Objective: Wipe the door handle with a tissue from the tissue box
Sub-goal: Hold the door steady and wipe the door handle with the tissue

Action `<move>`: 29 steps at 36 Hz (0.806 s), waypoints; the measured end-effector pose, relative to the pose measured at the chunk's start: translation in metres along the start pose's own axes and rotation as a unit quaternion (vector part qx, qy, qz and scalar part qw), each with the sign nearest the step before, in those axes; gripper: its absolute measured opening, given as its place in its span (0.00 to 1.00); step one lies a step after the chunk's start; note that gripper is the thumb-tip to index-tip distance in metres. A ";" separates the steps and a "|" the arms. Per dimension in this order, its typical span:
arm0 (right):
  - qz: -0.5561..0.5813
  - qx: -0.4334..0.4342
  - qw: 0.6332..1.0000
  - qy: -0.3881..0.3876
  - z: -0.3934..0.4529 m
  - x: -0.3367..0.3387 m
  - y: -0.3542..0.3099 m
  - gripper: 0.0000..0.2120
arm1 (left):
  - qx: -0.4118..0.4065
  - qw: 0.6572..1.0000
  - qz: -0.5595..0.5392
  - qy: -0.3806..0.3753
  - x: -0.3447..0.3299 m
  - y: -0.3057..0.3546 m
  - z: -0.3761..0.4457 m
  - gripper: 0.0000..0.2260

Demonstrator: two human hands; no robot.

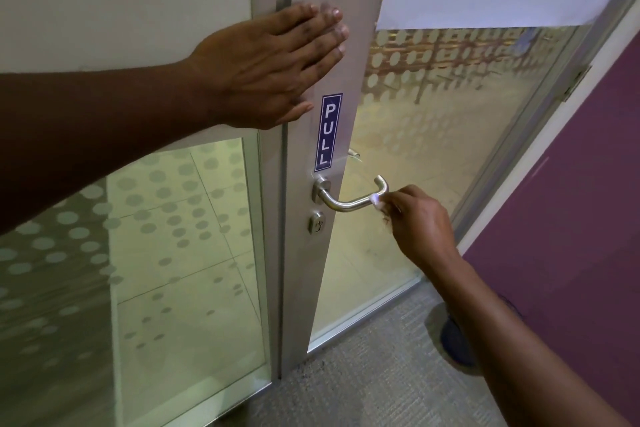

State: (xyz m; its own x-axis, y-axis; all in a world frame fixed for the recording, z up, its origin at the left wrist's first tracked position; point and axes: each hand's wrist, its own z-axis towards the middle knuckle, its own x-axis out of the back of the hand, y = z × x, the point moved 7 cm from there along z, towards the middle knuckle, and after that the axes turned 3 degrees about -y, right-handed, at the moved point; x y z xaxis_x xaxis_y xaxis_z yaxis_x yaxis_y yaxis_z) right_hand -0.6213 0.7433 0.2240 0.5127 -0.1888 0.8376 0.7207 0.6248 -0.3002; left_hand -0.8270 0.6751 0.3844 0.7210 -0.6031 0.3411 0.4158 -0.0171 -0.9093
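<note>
My right hand (420,224) pinches a small wad of tissue (376,200) in its fingertips, pressing it against the bend of the steel handle (349,203) at the handle's 3 o'clock end. My left hand (266,69) lies flat and open on the door (301,253) frame, at 11 o'clock from the handle. A blue PULL sticker (328,132) sits at 12 o'clock above the handle's base, a keyhole (317,222) at 6 o'clock below it. Grey carpet (363,385) lies underfoot.

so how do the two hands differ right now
The left hand lies flat and open against the door frame, holding nothing. The right hand sits lower, fingers pinched on a small white tissue pressed to the door handle. Both are bare.
</note>
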 end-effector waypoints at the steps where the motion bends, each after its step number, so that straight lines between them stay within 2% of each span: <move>1: -0.007 0.003 1.000 0.002 -0.002 0.001 0.002 0.10 | 0.001 1.000 -0.003 0.000 0.001 0.000 0.000 0.36; 10: 0.019 0.020 1.000 -0.014 0.004 0.006 0.023 0.10 | 0.024 1.000 -0.010 -0.016 0.009 -0.002 0.003 0.35; 17: 0.039 0.062 0.997 -0.013 0.017 0.008 0.035 0.10 | 0.090 0.993 -0.067 -0.048 0.020 0.006 0.006 0.36; 29: 0.117 0.063 0.991 -0.006 0.007 0.015 0.043 0.12 | 0.130 0.975 -0.169 -0.059 0.045 0.090 0.013 0.34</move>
State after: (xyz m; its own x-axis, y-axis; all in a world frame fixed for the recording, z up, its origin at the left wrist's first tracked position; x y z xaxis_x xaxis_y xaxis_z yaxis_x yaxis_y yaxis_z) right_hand -0.5857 0.7728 0.2271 0.6524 -0.0191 0.7576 0.5186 0.7402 -0.4279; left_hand -0.7501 0.6572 0.3212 0.5706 -0.5017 0.6501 0.7567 0.0137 -0.6536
